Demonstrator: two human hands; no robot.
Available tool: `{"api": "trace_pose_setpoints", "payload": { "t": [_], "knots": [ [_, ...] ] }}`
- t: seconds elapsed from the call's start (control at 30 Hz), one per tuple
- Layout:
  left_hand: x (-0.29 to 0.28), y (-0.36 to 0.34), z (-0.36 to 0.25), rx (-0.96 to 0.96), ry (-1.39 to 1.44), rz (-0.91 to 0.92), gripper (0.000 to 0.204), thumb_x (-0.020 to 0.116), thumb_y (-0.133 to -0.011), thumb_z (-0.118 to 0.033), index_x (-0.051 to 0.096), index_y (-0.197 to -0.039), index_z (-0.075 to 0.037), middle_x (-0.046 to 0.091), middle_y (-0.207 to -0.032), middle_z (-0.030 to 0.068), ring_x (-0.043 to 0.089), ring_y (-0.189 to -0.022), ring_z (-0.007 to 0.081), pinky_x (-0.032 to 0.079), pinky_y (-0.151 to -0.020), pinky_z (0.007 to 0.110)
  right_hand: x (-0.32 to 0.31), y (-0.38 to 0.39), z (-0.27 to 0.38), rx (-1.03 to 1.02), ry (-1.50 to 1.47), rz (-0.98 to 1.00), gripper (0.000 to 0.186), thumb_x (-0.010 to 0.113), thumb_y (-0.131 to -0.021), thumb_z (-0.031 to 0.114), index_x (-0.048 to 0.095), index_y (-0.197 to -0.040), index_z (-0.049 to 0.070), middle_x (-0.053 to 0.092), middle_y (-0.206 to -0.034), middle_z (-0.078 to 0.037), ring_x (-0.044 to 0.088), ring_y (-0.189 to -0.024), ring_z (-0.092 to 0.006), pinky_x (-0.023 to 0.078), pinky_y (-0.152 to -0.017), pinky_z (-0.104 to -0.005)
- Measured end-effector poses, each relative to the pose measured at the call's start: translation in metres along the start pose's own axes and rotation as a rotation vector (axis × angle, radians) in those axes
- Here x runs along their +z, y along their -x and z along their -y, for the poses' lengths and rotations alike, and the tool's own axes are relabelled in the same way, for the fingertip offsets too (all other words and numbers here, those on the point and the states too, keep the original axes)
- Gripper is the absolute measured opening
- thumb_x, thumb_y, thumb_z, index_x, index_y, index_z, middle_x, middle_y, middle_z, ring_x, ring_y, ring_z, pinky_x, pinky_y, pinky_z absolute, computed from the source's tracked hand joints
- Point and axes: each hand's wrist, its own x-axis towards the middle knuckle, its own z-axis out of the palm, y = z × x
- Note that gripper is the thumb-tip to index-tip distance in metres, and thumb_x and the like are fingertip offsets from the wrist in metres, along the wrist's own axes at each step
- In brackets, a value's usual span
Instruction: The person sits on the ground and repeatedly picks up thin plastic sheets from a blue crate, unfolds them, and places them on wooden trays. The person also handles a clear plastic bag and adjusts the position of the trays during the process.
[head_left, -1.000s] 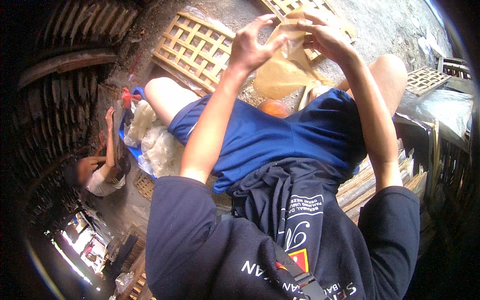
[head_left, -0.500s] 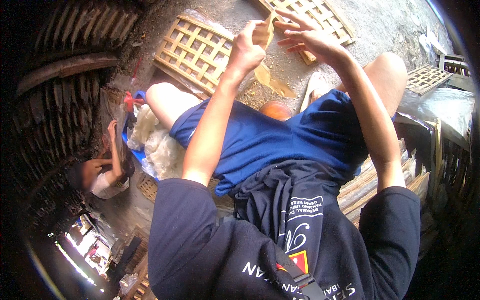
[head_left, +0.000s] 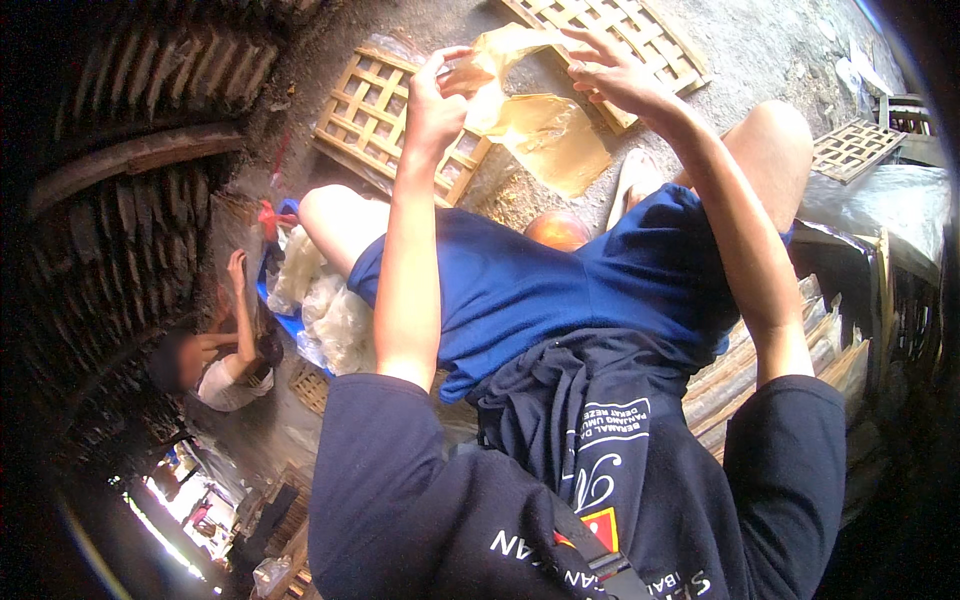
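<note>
A thin, see-through tan sheet [head_left: 553, 140] hangs in loose folds between my hands, above the ground past my knees. My left hand [head_left: 436, 108] pinches it at its left end, thumb and fingers bent together. On the other side, my right hand [head_left: 622, 82] has its fingers stretched and spread, close to the sheet's upper right end; whether a fingertip touches it I cannot tell. Beneath the sheet lies a woven bamboo rack [head_left: 362, 105] with clear plastic under it. An orange-brown round thing [head_left: 558, 231] sits between my legs, partly hidden by my shorts.
Another bamboo lattice rack [head_left: 655, 45] lies ahead on the right, and a smaller one [head_left: 858, 148] at far right. Crumpled plastic bags [head_left: 335, 315] are piled beside my left knee. A co-worker [head_left: 235, 375] crouches at left. Stacked flat sheets [head_left: 770, 375] stand at my right.
My left hand has moved left and slightly back toward me, away from the right hand. The sheet, narrow and bunched before, is now spread wider between them. My right hand has barely moved.
</note>
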Motion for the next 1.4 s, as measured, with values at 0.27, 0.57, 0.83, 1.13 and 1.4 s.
{"api": "trace_pose_setpoints", "payload": {
  "t": [0.27, 0.57, 0.83, 1.13, 1.4],
  "knots": [
    [0.001, 0.002, 0.001, 0.048, -0.001, 0.020, 0.065, 0.033, -0.066, 0.021, 0.050, -0.126, 0.002, 0.068, -0.107, 0.0174, 0.067, -0.100, 0.0202, 0.054, -0.088, 0.027, 0.006, -0.001, 0.005, 0.017, 0.048, 0.040, 0.058, 0.060, -0.093, 0.036, 0.036, -0.145, 0.031, 0.055, -0.132, -0.016, 0.059, -0.113, -0.0298, 0.050, -0.091, -0.0379],
    [-0.001, -0.003, 0.003, 0.089, 0.090, -0.168, 0.056, 0.037, -0.072, 0.021, 0.049, -0.124, 0.002, 0.067, -0.105, 0.0180, 0.068, -0.096, 0.0202, 0.056, -0.081, 0.028, 0.012, -0.005, -0.017, -0.159, 0.047, 0.351, 0.047, 0.066, -0.082, 0.024, 0.060, -0.124, 0.005, 0.068, -0.106, -0.015, 0.063, -0.098, -0.0203, 0.048, -0.088, -0.0318],
    [-0.007, -0.007, 0.005, 0.035, 0.212, -0.257, 0.059, 0.036, -0.076, 0.023, 0.041, -0.131, 0.002, 0.064, -0.112, 0.0212, 0.067, -0.099, 0.0226, 0.059, -0.078, 0.028, 0.018, 0.009, 0.015, -0.041, 0.246, 0.591, 0.068, 0.078, -0.076, 0.028, 0.050, -0.136, 0.011, 0.064, -0.119, -0.019, 0.063, -0.106, -0.0256, 0.048, -0.094, -0.0374],
    [-0.002, -0.004, 0.002, 0.013, 0.245, -0.094, 0.063, 0.032, -0.071, 0.024, 0.046, -0.129, 0.001, 0.064, -0.112, 0.0208, 0.066, -0.102, 0.0230, 0.058, -0.083, 0.029, 0.024, 0.007, 0.006, -0.033, 0.449, 0.332, 0.093, 0.081, -0.075, 0.032, 0.026, -0.150, 0.024, 0.054, -0.134, -0.023, 0.054, -0.122, -0.0332, 0.045, -0.100, -0.0425],
    [0.007, -0.004, 0.005, 0.051, 0.133, 0.073, 0.069, 0.030, -0.064, 0.023, 0.050, -0.127, 0.002, 0.065, -0.113, 0.0184, 0.066, -0.104, 0.0226, 0.056, -0.088, 0.030, 0.025, -0.010, -0.033, -0.250, 0.526, -0.010, 0.099, 0.079, -0.074, 0.035, 0.020, -0.151, 0.017, 0.041, -0.144, -0.023, 0.046, -0.129, -0.0352, 0.039, -0.107, -0.0422]
  ]
}}
